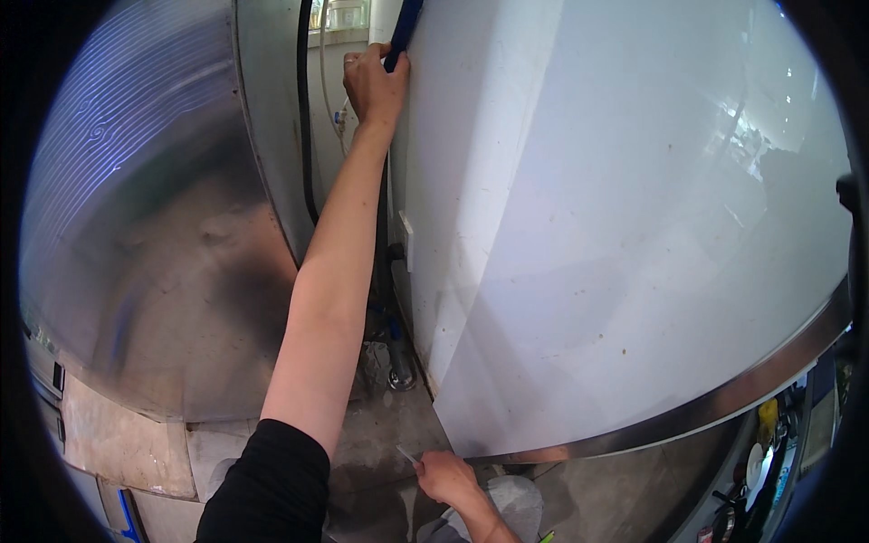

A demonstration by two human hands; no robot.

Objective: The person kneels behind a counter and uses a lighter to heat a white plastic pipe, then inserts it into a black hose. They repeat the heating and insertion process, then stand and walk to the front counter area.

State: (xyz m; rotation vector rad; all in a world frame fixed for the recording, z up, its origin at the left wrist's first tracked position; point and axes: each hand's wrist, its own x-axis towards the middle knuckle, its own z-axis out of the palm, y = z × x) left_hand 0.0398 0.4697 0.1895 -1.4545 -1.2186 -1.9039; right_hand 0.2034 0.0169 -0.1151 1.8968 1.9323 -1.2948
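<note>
My left arm, in a black sleeve, stretches up into the narrow gap between a metal cabinet and a white panel. At its end my left hand (371,88) is closed around a dark blue bar (405,29) that runs up along the panel's edge. The bar's upper end is out of view. Low down, close to the panel's bottom corner, my right hand (447,478) is closed on a thin white strip (406,453) that sticks out past the fingers. The rest of the strip is hidden in the hand.
A shiny metal cabinet side (154,244) stands on the left, a large white panel (625,226) with a metal lower edge on the right. A black hose (306,118) and a floor drain pipe (401,374) lie in the gap. A blue-handled tool (129,516) is at lower left.
</note>
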